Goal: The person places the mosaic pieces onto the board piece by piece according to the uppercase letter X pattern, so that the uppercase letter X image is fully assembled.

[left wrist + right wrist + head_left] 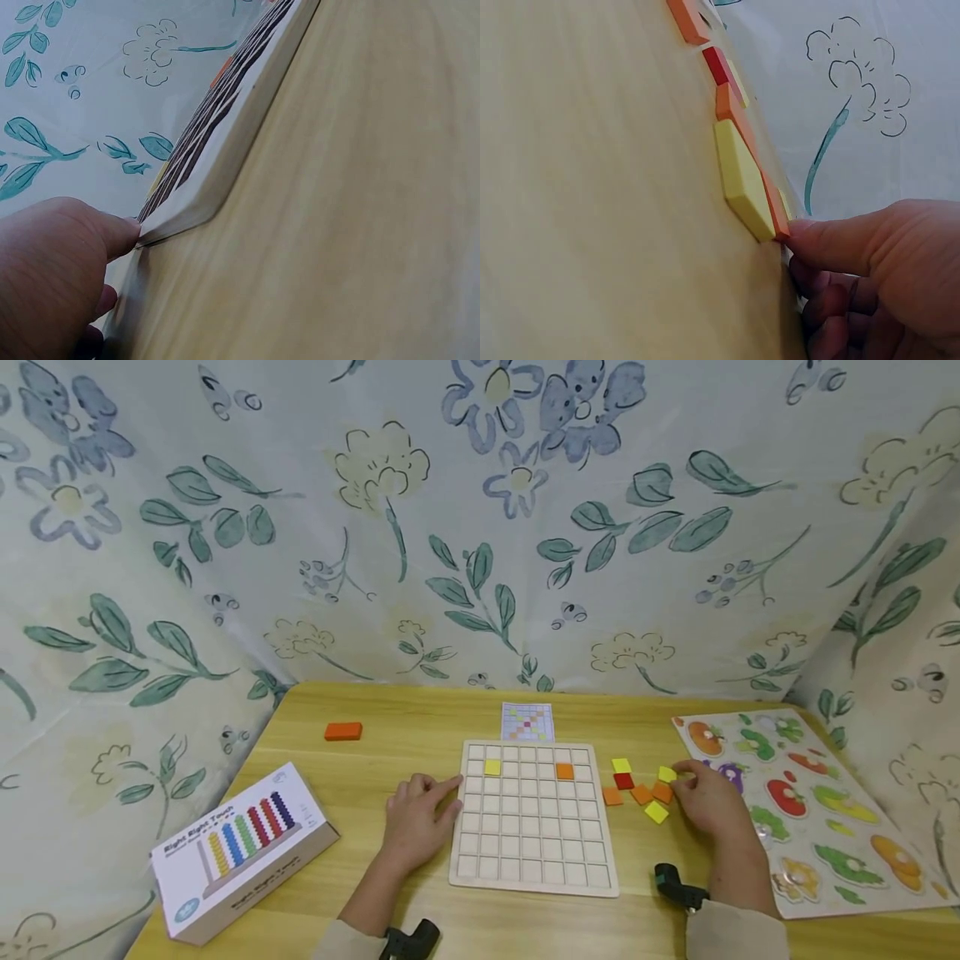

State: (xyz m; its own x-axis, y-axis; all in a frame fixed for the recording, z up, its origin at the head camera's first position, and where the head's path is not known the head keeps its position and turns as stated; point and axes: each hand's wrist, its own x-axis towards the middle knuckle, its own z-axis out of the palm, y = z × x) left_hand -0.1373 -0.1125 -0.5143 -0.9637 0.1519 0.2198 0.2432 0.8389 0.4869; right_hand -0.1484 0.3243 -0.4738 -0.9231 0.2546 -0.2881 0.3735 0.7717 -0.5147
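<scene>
Right wrist view: right hand's (pixel 889 277) thumb touches an orange tile (pixel 775 204); can't tell if pinched. Left hand (pixel 420 822), fingers loose, touches grid board's (pixel 532 827) left edge. Loose tiles (pixel 656 812) lie right of board. Likely picking step; next calls for firm pinch, lift, pattern card (pixel 527 722) check.

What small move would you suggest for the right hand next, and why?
Perhaps pinch and lift the nearest orange tile: the right hand is beside it, and the card shows more coloured squares than the two tiles on the board.
</scene>
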